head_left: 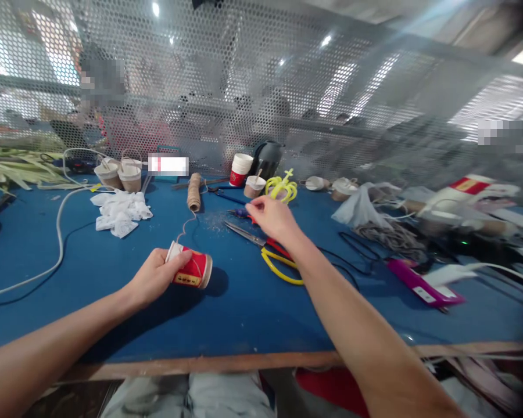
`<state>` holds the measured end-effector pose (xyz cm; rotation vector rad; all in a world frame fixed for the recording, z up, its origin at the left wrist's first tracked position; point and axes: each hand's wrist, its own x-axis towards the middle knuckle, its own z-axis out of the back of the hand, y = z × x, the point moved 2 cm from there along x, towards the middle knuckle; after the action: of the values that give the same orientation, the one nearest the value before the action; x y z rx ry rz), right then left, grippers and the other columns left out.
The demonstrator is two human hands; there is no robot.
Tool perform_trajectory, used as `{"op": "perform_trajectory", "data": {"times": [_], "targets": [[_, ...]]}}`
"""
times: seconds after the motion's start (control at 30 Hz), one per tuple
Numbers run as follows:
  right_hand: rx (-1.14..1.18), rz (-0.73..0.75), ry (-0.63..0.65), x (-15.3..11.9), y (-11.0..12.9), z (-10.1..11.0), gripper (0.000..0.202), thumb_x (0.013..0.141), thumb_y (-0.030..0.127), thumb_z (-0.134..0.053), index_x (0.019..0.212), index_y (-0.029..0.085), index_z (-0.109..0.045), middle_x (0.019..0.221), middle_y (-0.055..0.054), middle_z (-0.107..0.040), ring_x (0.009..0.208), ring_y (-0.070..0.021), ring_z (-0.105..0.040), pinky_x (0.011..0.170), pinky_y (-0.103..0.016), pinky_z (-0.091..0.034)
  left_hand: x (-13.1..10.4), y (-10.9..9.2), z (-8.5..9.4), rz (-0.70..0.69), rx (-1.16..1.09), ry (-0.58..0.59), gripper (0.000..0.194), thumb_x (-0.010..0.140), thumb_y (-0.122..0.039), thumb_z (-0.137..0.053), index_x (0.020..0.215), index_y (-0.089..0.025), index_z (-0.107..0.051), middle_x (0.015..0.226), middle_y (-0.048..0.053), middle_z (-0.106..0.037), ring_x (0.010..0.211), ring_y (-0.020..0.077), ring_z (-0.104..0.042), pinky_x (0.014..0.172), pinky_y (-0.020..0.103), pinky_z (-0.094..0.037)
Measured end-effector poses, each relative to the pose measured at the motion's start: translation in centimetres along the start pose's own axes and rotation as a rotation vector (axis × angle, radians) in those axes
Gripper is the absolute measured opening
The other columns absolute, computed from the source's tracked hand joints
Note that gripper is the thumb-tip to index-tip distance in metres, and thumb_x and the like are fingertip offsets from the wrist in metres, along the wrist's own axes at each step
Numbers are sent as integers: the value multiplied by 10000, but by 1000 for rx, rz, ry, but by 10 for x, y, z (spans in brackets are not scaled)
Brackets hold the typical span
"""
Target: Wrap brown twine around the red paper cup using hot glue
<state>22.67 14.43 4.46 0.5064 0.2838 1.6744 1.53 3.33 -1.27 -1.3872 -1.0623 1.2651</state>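
Observation:
My left hand (154, 274) is wrapped round a red paper cup (196, 269), tipped on its side above the table. A thin strand of twine runs from the cup's rim to a roll of brown twine (194, 193). My right hand (272, 217) is over the middle of the table, fingers pinched together; what they hold, if anything, is hidden. Just under its fingertips lies a blue and red tool (239, 213), partly covered. Scissors (246, 234) with red and yellow handles lie below my right wrist, partly hidden by the arm.
Twine-wrapped cups (131, 176) and crumpled white cloth (121, 210) are at left. Behind my right hand stand stacked paper cups (240, 168) and a yellow crown-shaped piece (282, 188). Cables, bags and a purple packet (422, 284) crowd the right. A perforated metal screen (192, 75) closes the back.

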Motion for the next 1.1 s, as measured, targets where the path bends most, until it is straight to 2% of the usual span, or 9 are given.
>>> {"op": "perform_trajectory", "data": {"times": [0.07, 0.17, 0.3, 0.53, 0.6, 0.73, 0.87, 1.0, 1.1], "targets": [[-58, -91, 55, 20, -24, -2, 231, 824, 266, -547, 971, 96, -598, 961, -148, -620, 877, -223, -586, 776, -385, -465, 1, 1, 2, -51, 11, 3, 391, 671, -497, -585, 614, -116, -650, 573, 26, -641, 550, 138, -546, 571, 225, -411], [-85, -182, 143, 35, -50, -14, 273, 867, 297, -498, 1102, 166, -541, 1135, -92, -548, 942, -181, -563, 797, -375, -478, 2, 1, 3, -128, 86, -9, 390, 708, -479, -560, 603, -113, -646, 561, 23, -625, 538, 135, -526, 544, 221, -400], [-41, -246, 162, 38, -57, -23, 279, 873, 305, -487, 1117, 177, -532, 1155, -85, -536, 957, -180, -558, 804, -378, -477, 2, 1, 5, -178, 172, -42, 398, 727, -464, -542, 563, -115, -635, 533, 4, -594, 510, 118, -487, 506, 207, -373], [264, -157, 67, 4, -28, 4, 221, 776, 157, -534, 988, 104, -569, 803, -74, -636, 642, -123, -589, 614, -261, -485, 4, 3, 7, -166, 155, -46, 408, 727, -481, -541, 613, -104, -645, 568, 10, -612, 544, 124, -509, 536, 204, -388], [391, -96, 130, -14, -16, 11, 150, 800, 219, -499, 890, 125, -575, 709, -43, -616, 580, -100, -565, 562, -236, -474, 5, 3, 7, -162, 165, -50, 405, 718, -481, -551, 592, -105, -634, 557, 8, -606, 540, 123, -505, 539, 207, -385], [698, 11, 338, -45, 4, 11, 165, 715, 280, -609, 753, 128, -558, 553, 7, -545, 462, -74, -483, 441, -210, -409, 8, 1, 8, -115, 131, -79, 409, 705, -488, -557, 617, -99, -648, 562, 21, -622, 537, 129, -519, 551, 222, -388], [596, 134, 407, -64, 15, 3, 214, 746, 324, -570, 793, 119, -614, 494, 21, -530, 427, -79, -470, 407, -206, -389, 14, -1, 10, -32, 48, -145, 375, 647, -475, -602, 600, -104, -637, 549, 26, -630, 520, 136, -534, 541, 233, -388], [373, 191, 410, -75, 18, 2, 226, 748, 342, -565, 613, 163, -585, 425, 34, -510, 376, -89, -470, 406, -224, -402, 17, -3, 11, 3, 39, -172, 337, 628, -446, -617, 567, -115, -616, 506, 9, -612, 482, 128, -520, 512, 229, -368], [276, 253, 341, -80, 20, 4, 236, 738, 314, -589, 533, 204, -549, 381, 45, -489, 362, -103, -476, 409, -241, -392, 18, -3, 12, 12, 57, -156, 338, 649, -444, -598, 589, -112, -624, 520, 16, -621, 483, 135, -534, 508, 234, -372]]}}
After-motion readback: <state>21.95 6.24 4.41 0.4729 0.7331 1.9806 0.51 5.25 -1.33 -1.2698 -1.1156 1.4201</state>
